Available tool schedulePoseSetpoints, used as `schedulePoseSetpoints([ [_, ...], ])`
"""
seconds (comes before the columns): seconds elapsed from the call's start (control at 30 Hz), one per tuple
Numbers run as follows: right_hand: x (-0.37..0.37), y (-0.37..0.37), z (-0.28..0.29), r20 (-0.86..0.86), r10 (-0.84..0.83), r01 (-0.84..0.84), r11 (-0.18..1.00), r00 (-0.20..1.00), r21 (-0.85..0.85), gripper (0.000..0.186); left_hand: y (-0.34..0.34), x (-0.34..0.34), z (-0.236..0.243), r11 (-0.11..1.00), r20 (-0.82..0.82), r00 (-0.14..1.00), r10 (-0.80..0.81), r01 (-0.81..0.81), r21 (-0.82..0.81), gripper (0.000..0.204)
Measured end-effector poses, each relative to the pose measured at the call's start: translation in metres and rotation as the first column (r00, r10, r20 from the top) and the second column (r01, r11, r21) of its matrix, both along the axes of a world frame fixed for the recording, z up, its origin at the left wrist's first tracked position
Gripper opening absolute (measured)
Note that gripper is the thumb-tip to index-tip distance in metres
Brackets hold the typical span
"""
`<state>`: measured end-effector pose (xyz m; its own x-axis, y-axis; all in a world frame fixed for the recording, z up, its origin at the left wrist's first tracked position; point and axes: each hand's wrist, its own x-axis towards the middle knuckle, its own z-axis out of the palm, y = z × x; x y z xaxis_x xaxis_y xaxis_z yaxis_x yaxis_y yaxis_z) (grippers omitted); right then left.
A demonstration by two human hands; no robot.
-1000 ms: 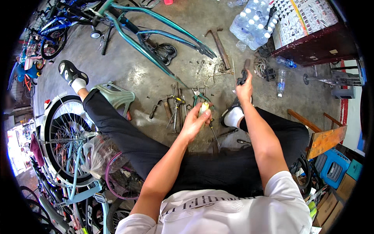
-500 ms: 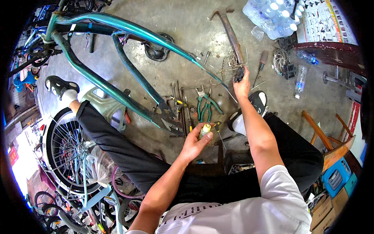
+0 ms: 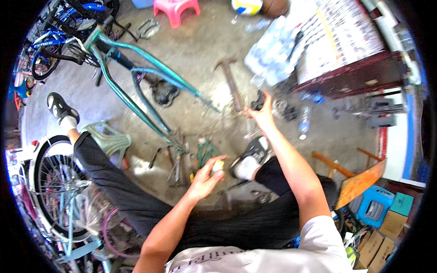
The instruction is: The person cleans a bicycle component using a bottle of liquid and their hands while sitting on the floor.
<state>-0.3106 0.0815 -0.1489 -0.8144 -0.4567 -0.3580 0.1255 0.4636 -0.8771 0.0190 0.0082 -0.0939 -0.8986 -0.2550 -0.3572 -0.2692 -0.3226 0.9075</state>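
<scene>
My left hand (image 3: pixel 205 182) is closed around a small pale-yellow bottle (image 3: pixel 219 165), held low in front of my lap. Farther forward and to the right, my right hand (image 3: pixel 264 113) grips a small black part (image 3: pixel 258 101) between thumb and fingers; blur hides its exact kind. Just left of that hand lies a long-handled hammer (image 3: pixel 231 85) on the floor. Green-handled pliers (image 3: pixel 207 151) rest beyond my left hand. A teal bicycle frame (image 3: pixel 119 95) slants across the left side, its thin ends pointing toward me.
A pale green plastic stool (image 3: pixel 109 140) and a bicycle wheel (image 3: pixel 57 182) are at left. Wrapped water bottles (image 3: pixel 273 50) and a dark red table edge (image 3: pixel 346 73) stand at far right. A wooden stool (image 3: pixel 362 184) lies tipped near my right knee. A pink stool (image 3: pixel 176 11) is at the back.
The whole view has swung and tilted, bringing the pink stool and balls into sight. Both hands keep hold of their things; the black part now shows more clearly above my right fingers.
</scene>
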Motion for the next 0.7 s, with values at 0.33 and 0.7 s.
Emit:
schedulePoseSetpoints([
  [0.33, 0.063, 0.031, 0.269, -0.013, 0.339, -0.294, 0.795, 0.941, -0.531, 0.117, -0.003, -0.016, 0.085, 0.988, -0.116, 0.989, 0.089, -0.102, -0.115, 0.048],
  [0.7, 0.113, 0.030, 0.227, -0.395, 0.207, -0.338, 0.893, 0.895, -0.297, 0.123, -0.019, -0.016, 0.155, 0.751, -0.377, 0.876, 0.301, -0.461, -0.473, 0.045],
])
